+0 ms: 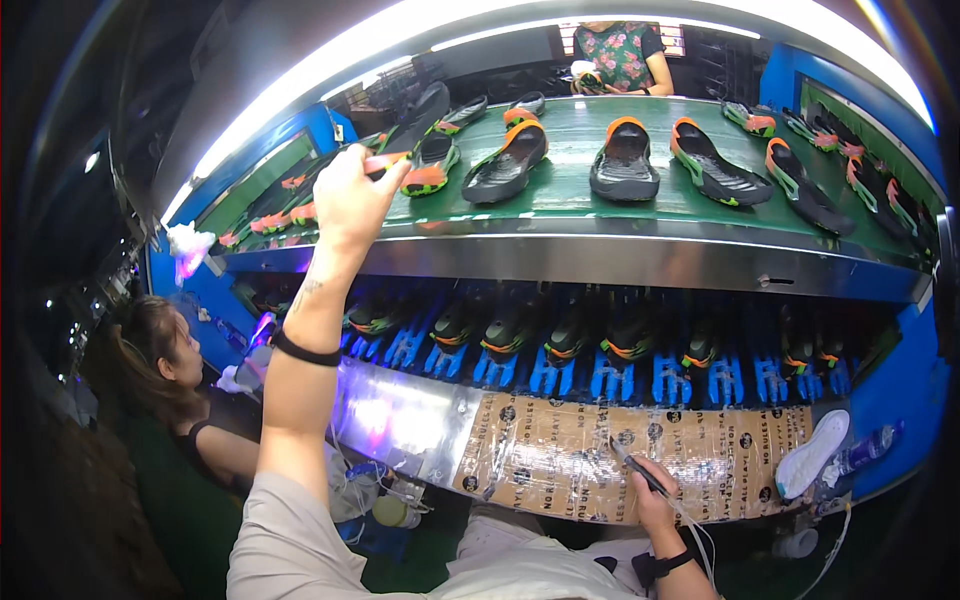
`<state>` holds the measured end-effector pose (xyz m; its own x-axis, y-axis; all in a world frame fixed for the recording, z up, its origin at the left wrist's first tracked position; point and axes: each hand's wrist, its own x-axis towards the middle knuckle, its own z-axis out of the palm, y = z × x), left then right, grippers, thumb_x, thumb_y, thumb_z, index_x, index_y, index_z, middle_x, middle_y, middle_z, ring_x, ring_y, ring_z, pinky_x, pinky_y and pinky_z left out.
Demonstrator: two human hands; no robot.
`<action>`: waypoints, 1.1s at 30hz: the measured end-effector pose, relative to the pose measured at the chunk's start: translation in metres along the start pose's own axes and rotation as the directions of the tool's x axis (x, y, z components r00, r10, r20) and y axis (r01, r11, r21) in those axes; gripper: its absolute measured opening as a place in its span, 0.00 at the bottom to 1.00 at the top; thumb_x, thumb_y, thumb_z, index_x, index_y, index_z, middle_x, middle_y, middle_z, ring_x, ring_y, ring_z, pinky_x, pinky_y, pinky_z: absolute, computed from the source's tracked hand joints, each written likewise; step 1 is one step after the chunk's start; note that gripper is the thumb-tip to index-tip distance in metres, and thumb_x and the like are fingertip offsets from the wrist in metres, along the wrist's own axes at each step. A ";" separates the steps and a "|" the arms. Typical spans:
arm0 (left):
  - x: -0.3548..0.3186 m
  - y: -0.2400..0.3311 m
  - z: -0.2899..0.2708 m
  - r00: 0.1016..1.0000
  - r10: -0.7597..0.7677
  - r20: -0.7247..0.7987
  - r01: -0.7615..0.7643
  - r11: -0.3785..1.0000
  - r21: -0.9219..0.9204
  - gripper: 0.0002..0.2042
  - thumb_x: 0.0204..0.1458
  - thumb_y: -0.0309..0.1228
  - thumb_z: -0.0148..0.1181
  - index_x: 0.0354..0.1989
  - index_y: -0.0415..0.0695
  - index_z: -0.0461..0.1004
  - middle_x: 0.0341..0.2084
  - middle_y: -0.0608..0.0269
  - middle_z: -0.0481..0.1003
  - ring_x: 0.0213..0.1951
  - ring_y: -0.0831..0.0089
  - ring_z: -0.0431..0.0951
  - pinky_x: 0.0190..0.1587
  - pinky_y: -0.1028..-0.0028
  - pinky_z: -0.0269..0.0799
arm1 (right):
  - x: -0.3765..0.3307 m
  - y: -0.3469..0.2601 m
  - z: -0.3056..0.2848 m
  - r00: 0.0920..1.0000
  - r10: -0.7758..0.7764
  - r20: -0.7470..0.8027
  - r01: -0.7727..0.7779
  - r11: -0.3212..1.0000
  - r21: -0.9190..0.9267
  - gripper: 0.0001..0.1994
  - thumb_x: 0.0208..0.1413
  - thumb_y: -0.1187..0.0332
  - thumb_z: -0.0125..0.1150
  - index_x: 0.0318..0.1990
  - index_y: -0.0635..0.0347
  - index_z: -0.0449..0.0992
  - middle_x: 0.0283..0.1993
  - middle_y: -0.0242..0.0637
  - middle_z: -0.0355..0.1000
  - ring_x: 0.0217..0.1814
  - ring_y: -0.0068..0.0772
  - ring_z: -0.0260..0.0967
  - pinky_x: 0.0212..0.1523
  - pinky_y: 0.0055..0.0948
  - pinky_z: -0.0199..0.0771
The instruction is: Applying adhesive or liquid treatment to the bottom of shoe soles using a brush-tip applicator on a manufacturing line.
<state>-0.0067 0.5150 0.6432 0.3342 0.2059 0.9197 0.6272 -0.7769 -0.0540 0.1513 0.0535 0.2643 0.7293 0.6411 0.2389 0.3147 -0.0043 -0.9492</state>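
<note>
My left hand [345, 195] is raised at the left of the green conveyor belt. Its fingers are closed at the orange end of a dark shoe sole [420, 118], partly hidden by the hand. Just right of it lies another sole with orange and green edges [430, 168]. Low over the cardboard-covered ledge [560, 455], my right hand [655, 495] grips a slim, dark pen-shaped tool [643, 473]. Pale cords run down past the wrist from the tool, and its tip points up and left, close to the cardboard.
More black soles with orange heels [622, 160] line the upper conveyor belt [570, 208]. Below its metal edge, dark shoes [505, 335] sit on blue racks [612, 378]. A white shoe [812, 455] lies at the ledge's right end. People are at the far side [620, 60] and left [170, 370].
</note>
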 end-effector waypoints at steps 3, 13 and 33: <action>0.051 0.005 0.045 0.995 -0.061 0.078 0.047 0.984 0.169 0.24 0.45 0.49 0.76 0.32 0.38 0.77 0.30 0.44 0.81 0.33 0.48 0.84 0.41 0.56 0.80 | -0.003 0.005 0.000 1.000 0.008 0.001 -0.008 1.000 0.002 0.14 0.55 0.76 0.67 0.50 0.66 0.83 0.40 0.47 0.81 0.40 0.43 0.79 0.44 0.36 0.76; 0.091 -0.035 0.136 0.864 0.084 0.496 -0.108 0.994 0.020 0.26 0.62 0.45 0.59 0.61 0.38 0.77 0.43 0.43 0.84 0.45 0.54 0.86 0.55 0.63 0.79 | 0.000 0.004 -0.002 1.000 0.005 0.007 -0.005 1.000 0.022 0.15 0.54 0.75 0.69 0.50 0.64 0.84 0.38 0.45 0.81 0.37 0.41 0.79 0.40 0.34 0.76; -0.035 -0.051 0.024 0.733 -0.355 0.581 0.325 0.932 0.160 0.44 0.58 0.60 0.59 0.61 0.21 0.69 0.49 0.25 0.78 0.55 0.38 0.80 0.62 0.56 0.72 | -0.009 -0.006 0.002 1.000 -0.007 0.008 0.007 1.000 0.008 0.12 0.60 0.75 0.64 0.50 0.69 0.82 0.43 0.46 0.81 0.44 0.37 0.79 0.48 0.33 0.77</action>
<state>-0.0333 0.5614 0.6042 0.4306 0.7721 0.4674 0.8056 -0.5623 0.1867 0.1420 0.0495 0.2676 0.7223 0.6470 0.2444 0.3151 0.0067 -0.9490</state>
